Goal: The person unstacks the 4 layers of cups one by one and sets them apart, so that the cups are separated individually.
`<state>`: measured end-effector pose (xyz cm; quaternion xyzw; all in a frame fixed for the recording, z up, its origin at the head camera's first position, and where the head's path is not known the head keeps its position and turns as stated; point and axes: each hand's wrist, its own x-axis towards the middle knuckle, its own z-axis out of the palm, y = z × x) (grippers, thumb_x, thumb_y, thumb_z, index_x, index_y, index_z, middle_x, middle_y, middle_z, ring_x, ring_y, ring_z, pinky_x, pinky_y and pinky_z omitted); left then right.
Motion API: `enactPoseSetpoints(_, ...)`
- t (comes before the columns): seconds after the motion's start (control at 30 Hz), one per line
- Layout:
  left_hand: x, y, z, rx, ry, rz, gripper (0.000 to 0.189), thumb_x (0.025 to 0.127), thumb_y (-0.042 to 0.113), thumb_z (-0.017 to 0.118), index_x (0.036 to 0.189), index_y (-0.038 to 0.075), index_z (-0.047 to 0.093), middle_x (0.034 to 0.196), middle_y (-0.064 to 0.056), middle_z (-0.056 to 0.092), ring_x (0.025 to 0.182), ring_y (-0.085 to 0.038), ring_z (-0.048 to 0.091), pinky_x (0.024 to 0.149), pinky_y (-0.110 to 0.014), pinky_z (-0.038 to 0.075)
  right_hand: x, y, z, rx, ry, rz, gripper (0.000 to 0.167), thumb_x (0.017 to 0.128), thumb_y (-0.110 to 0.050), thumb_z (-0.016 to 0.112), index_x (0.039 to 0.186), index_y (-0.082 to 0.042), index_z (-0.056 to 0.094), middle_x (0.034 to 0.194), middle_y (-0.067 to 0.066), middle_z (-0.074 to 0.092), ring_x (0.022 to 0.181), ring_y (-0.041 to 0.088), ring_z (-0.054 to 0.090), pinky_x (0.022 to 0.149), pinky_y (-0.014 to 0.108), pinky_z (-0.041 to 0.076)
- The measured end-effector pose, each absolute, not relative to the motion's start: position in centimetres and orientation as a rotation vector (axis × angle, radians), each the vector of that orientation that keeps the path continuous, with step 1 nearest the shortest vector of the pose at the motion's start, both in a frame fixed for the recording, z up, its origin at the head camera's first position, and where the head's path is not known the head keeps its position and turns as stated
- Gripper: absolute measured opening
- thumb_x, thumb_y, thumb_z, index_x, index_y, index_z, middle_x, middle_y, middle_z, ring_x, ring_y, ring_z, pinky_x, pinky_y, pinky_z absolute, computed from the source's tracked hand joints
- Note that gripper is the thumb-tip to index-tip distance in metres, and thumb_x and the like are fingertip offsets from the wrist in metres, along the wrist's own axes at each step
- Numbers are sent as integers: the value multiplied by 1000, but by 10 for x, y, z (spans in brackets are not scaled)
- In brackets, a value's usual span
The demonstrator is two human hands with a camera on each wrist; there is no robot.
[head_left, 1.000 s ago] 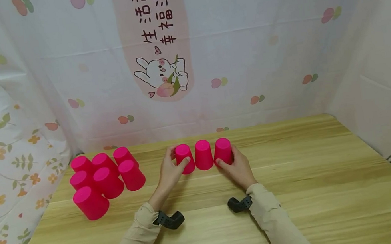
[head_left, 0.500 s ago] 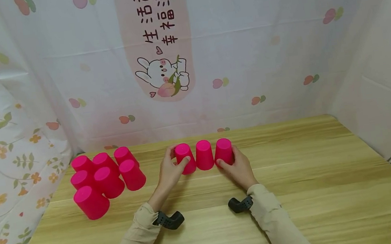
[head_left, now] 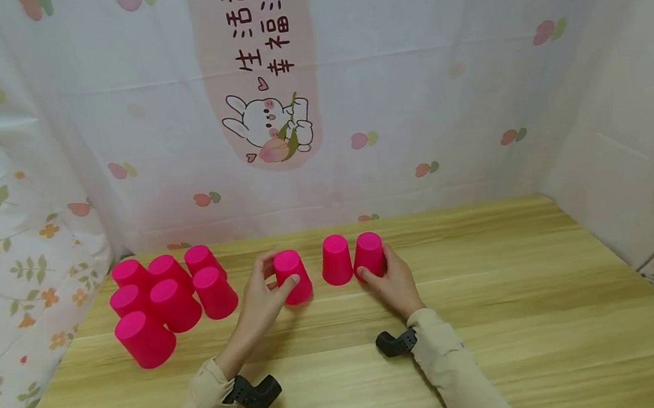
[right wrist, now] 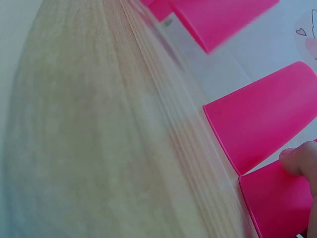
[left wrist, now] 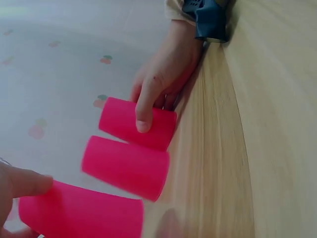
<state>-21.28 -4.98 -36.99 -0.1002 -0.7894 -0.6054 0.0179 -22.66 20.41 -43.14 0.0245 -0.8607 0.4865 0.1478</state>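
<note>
Three upside-down pink cups are in the middle of the table in the head view. My left hand (head_left: 258, 303) grips the left cup (head_left: 299, 290), thumb on the near side and fingers behind. In the right wrist view this cup (right wrist: 228, 20) hangs slightly above the tabletop, apart from the others. The middle cup (head_left: 336, 260) stands untouched. My right hand (head_left: 397, 285) holds the right cup (head_left: 370, 251), its thumb across the near side; that cup's rim meets the middle cup's rim in the right wrist view. The fingers behind the cups are mostly hidden.
Several more upside-down pink cups (head_left: 175, 305) stand grouped on the left of the wooden table (head_left: 347, 377). A patterned white curtain (head_left: 414, 120) hangs behind the table's back edge. Each wrist wears a black strap mount (head_left: 255, 392).
My left hand has lifted the left cup and moved it left and towards me, opening a gap to the middle cup. My right hand and its cup have stayed in place.
</note>
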Motion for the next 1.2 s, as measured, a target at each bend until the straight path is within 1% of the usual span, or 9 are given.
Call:
enactPoseSetpoints(0.17, -197, -73, -359, -404, -2536, -1783, 55, 83, 9, 69, 129, 2, 40, 126, -17, 51, 118, -33, 47, 94, -48, 42, -227, 205, -431, 63, -2474, 1393, 48, 83, -22, 70, 122, -3, 49, 107, 11, 60, 95, 25, 59, 82, 41, 50)
enactPoseSetpoints(0.3, -183, -93, -351, -500, -2585, -1615, 55, 79, 6, 73, 125, 2, 44, 120, -16, 55, 114, -34, 51, 88, -48, 47, -230, 205, -430, 74, -2475, 1389, 48, 83, -22, 70, 122, -3, 49, 108, 11, 60, 95, 25, 59, 82, 41, 50)
enactPoseSetpoints(0.4, -172, -110, -344, -572, -2620, -1422, 55, 76, 6, 75, 123, 3, 47, 116, -14, 58, 108, -32, 55, 83, -46, 50, -230, 206, -430, 61, -2480, 1381, 46, 83, -23, 70, 120, -4, 50, 107, 11, 60, 95, 25, 58, 82, 40, 49)
enactPoseSetpoints(0.57, -158, -137, -332, -541, -2684, -1277, 52, 77, 12, 76, 121, 7, 49, 113, -10, 59, 104, -30, 57, 78, -44, 52, -228, 208, -430, 62, -2480, 1378, 45, 83, -23, 69, 118, -4, 50, 106, 11, 60, 94, 25, 58, 82, 41, 50)
enactPoseSetpoints(0.73, -149, -159, -330, -511, -2677, -1176, 54, 74, 9, 78, 122, -1, 54, 114, -15, 58, 99, -32, 58, 72, -40, 54, -227, 208, -432, 62, -2480, 1386, 47, 83, -22, 70, 121, -3, 49, 108, 11, 60, 96, 25, 58, 82, 41, 49)
enactPoseSetpoints(0.83, -146, -168, -331, -524, -2636, -1035, 55, 69, 5, 80, 119, -4, 58, 108, -15, 60, 89, -29, 58, 67, -32, 55, -227, 207, -432, 54, -2481, 1392, 48, 82, -21, 70, 121, -3, 49, 108, 12, 60, 96, 26, 58, 82, 41, 49)
enactPoseSetpoints(0.93, -145, -173, -332, -503, -2598, -902, 56, 66, 3, 82, 116, -5, 58, 101, -14, 62, 82, -26, 57, 63, -29, 51, -227, 206, -433, 57, -2484, 1397, 50, 83, -22, 70, 123, -3, 48, 110, 12, 60, 97, 25, 58, 83, 42, 49)
enactPoseSetpoints(1.0, -145, -176, -332, -489, -2593, -873, 57, 66, 3, 81, 117, -6, 57, 98, -14, 62, 80, -25, 56, 61, -29, 48, -227, 206, -433, 60, -2483, 1407, 50, 83, -22, 70, 123, -3, 48, 110, 12, 60, 97, 25, 58, 83, 42, 49)
enactPoseSetpoints(1.2, -143, -180, -336, -460, -2610, -858, 57, 70, 4, 79, 120, -6, 54, 106, -20, 61, 91, -33, 58, 71, -40, 49, -226, 204, -433, 65, -2472, 1413, 49, 82, -23, 70, 122, -3, 49, 108, 12, 60, 96, 26, 58, 82, 42, 49)
